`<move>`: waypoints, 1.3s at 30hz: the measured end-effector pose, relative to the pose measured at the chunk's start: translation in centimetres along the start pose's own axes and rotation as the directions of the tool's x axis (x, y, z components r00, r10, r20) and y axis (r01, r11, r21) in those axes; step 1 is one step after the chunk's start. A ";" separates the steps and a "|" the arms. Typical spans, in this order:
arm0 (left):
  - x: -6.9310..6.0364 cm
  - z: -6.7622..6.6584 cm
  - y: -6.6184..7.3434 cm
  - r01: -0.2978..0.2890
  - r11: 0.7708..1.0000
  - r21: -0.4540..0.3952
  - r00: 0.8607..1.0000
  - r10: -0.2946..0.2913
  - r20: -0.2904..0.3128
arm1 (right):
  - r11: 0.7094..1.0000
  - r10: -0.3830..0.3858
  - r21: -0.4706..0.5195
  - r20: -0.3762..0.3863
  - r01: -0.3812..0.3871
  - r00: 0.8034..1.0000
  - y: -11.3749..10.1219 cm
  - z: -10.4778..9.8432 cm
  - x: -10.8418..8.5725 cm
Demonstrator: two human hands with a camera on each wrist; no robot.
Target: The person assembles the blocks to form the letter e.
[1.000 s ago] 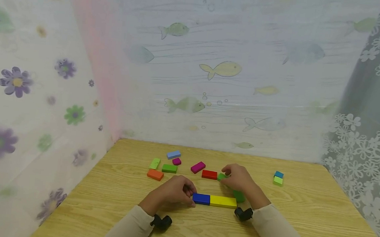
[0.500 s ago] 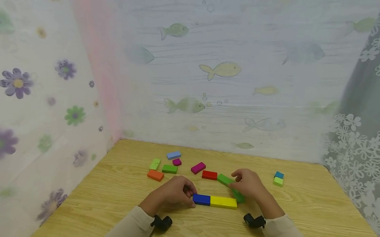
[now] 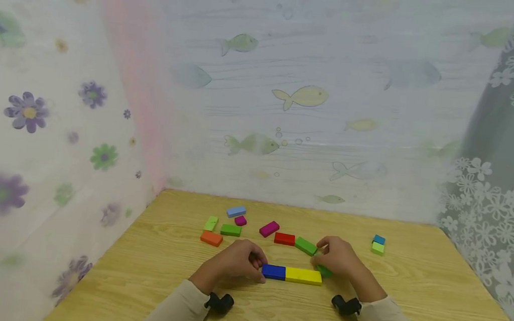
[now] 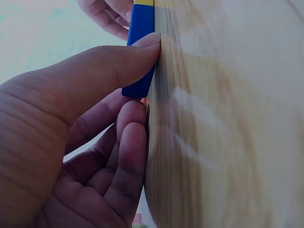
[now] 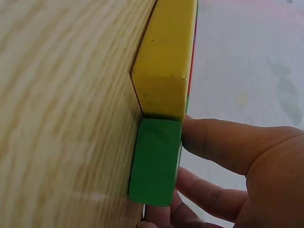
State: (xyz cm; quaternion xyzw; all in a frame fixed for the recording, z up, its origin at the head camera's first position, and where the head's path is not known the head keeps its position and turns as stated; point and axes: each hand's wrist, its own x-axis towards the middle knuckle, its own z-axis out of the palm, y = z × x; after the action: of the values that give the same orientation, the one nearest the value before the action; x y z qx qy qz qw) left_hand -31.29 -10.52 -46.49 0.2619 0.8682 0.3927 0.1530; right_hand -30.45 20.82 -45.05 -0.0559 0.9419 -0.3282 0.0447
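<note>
A blue block [image 3: 273, 272] lies end to end with a yellow block [image 3: 304, 276] in a row on the table. My left hand [image 3: 236, 262] pinches the blue block's left end; the thumb [image 4: 137, 54] lies along its near side. At the yellow block's right end a dark green block [image 5: 156, 161] sits at an angle, its end face touching or nearly touching the yellow one. My right hand [image 3: 341, 263] holds this green block from above, thumb on one side and fingers on the other, covering much of it. A lighter green block [image 3: 306, 246] lies just beyond the right fingertips, against a red block [image 3: 284, 239].
At the back left lie an orange block [image 3: 211, 238], a lime block [image 3: 210, 223], a green block [image 3: 231, 230] and a light blue block [image 3: 236, 211]. Magenta blocks [image 3: 269, 228] are near the middle. A teal block [image 3: 379, 239] touches a lime block [image 3: 377, 248] at right.
My right hand has moved right and nearer, from the lighter green block to the dark green one, uncovering the lighter block beside the red one. The left hand stays on the blue block.
</note>
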 end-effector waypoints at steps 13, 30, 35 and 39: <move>0.4 -0.5 -0.3 0.003 1.000 0.022 1.000 -0.003 0.003 | 1.000 0.003 -0.010 -0.005 -0.003 1.000 -0.2 0.3 0.4; 1.3 -1.2 -1.4 -0.028 0.999 0.015 0.999 0.028 0.021 | 1.000 0.021 -0.010 -0.012 -0.021 1.000 -0.3 0.5 1.2; 1.1 -1.2 -1.1 -0.023 1.000 0.016 0.999 0.023 0.022 | 1.000 0.012 -0.012 -0.010 -0.012 1.000 -0.2 0.5 1.2; 1.0 -1.1 -0.8 -0.021 1.000 0.013 0.999 0.021 0.024 | 1.000 0.011 -0.016 -0.008 -0.011 1.000 -0.1 0.4 1.1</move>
State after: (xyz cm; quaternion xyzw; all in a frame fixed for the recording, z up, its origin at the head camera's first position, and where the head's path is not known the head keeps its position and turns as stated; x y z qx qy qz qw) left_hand -32.88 -11.08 -46.45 0.2768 0.8660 0.3855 0.1576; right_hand -31.51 20.36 -45.35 -0.0500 0.9450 -0.3204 0.0424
